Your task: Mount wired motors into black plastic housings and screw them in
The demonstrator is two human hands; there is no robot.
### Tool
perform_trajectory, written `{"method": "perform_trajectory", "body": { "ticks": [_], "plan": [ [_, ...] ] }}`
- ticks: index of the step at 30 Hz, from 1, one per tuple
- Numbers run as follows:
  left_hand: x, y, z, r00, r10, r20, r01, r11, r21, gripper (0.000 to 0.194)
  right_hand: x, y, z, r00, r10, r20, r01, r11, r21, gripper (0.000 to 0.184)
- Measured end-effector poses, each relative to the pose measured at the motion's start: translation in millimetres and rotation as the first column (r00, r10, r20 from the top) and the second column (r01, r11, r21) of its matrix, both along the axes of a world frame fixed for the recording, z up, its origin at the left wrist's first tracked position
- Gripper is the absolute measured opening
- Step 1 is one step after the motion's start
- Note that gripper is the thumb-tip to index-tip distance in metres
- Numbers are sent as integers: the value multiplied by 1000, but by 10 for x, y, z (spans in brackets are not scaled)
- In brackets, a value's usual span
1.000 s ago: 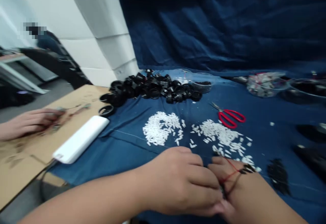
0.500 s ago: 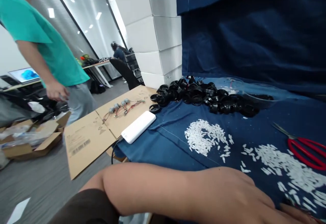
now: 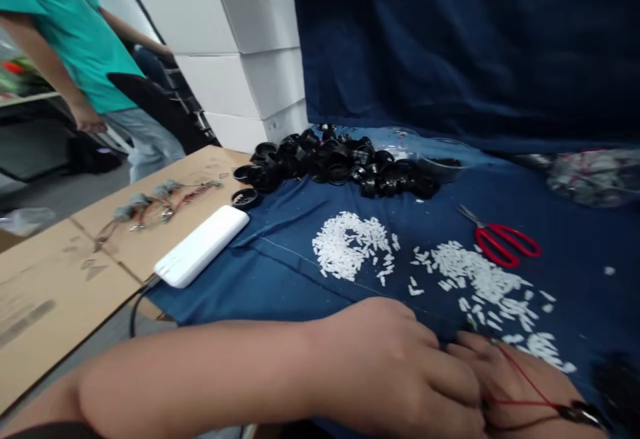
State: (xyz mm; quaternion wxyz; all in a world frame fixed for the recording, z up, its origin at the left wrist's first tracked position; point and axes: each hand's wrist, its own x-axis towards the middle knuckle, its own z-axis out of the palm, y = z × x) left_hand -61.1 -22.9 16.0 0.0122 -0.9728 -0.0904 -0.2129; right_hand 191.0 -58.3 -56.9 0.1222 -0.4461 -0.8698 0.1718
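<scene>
My left hand (image 3: 395, 366) lies at the bottom centre, its fingers curled against my right hand (image 3: 515, 376). Thin red wire (image 3: 525, 392) runs across my right hand to a small black-tipped end (image 3: 580, 414). The wire's other end disappears between my two hands, so what my fingers pinch there is hidden. Just above my right hand lies the edge of a spread of small white pieces (image 3: 480, 276). A second white heap (image 3: 350, 246) sits further up on the blue cloth (image 3: 280, 279).
Black rubber rings (image 3: 330, 166) lie heaped behind red-handled scissors (image 3: 505, 244). A white power bank (image 3: 201, 246) and wired small motors (image 3: 160, 202) rest on cardboard (image 3: 65, 279). A person in a teal shirt (image 3: 70, 39) stands at far left.
The person's hand on the cardboard a second ago has drawn back, leaving the wired motors there. The view has swung left and back, and my hands are together at the bottom again.
</scene>
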Motion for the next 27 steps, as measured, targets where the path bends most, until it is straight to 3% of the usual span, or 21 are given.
{"method": "perform_trajectory", "body": {
  "ticks": [2, 6, 10, 12, 15, 17, 19, 23, 27],
  "plan": [
    [41, 41, -31, 997, -14, 80, 17, 999, -35, 36, -38, 28, 116, 998, 19, 61, -19, 1000, -8, 13],
    [115, 131, -61, 988, -13, 152, 25, 997, -74, 29, -109, 83, 292, 997, -77, 26, 79, 992, -98, 23],
    [81, 236, -46, 988, 7, 155, 16, 989, -146, 17, -171, 126, 404, 980, -136, -148, 90, 955, -283, 15],
    [8, 345, -6, 971, 126, 201, -82, 974, -212, 15, -195, 149, 451, 933, -205, -295, 100, 937, -336, 17],
    [-150, 601, 56, 873, 429, 230, -351, 882, -314, 19, -198, 199, 521, 761, -412, -501, 124, 850, -512, 26],
    [-259, 788, 63, 773, 600, 209, -517, 785, -341, 24, -178, 234, 569, 611, -546, -574, 75, 761, -644, 36],
    [-351, 939, 36, 678, 717, 162, -638, 684, -354, 27, -154, 261, 619, 461, -623, -632, 6, 715, -700, 46],
    [-438, 1106, 2, 563, 825, 53, -772, 547, -324, 39, -126, 281, 709, 250, -660, -708, -113, 706, -699, 53],
    [-395, 1261, 120, 553, 833, -21, -819, 539, -196, 55, -114, 285, 751, 159, -675, -721, -173, 700, -693, 53]
  ]
}}
